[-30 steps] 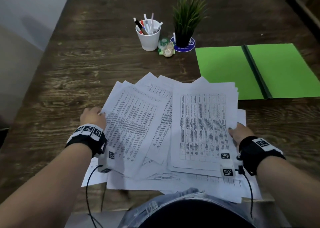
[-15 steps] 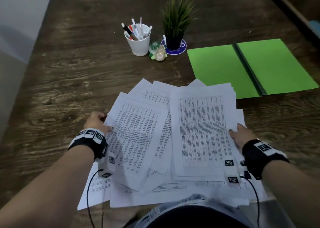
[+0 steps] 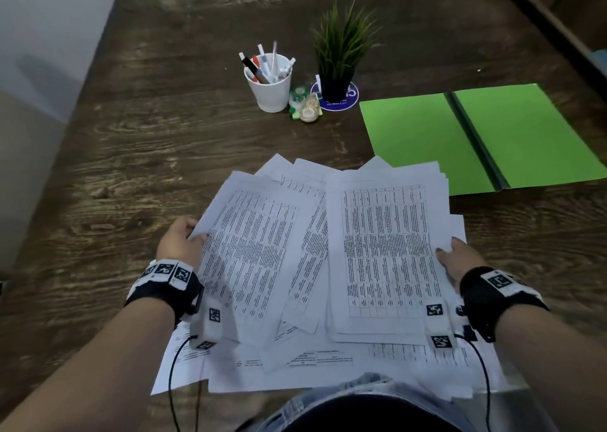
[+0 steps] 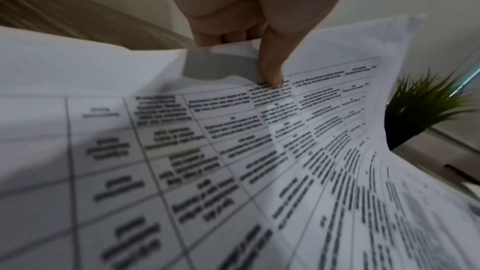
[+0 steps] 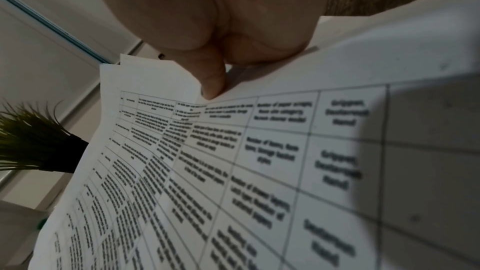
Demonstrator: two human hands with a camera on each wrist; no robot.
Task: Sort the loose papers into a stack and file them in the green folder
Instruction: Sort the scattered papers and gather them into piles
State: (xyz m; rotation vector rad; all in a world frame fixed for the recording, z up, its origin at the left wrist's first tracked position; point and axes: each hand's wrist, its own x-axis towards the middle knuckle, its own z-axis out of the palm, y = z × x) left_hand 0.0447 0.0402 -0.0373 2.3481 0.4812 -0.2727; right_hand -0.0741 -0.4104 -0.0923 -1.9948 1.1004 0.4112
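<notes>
Both hands, left hand [image 3: 179, 246] and right hand [image 3: 460, 261], have closed inward, each now pinching a bundle of loose papers [image 3: 328, 267], so gathering has begun; green folder [image 3: 427, 142] lies open, unfilled.

Head cam looks down over the dark wooden table [image 3: 164, 129]; both wrist cams sit close above the printed white sheets [image 3: 377, 251], all sharing them.

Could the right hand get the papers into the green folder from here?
Probably yes: the green folder lies open beside the pile, nothing between. But the right hand pinches only one bundle; the papers remain spread.
</notes>
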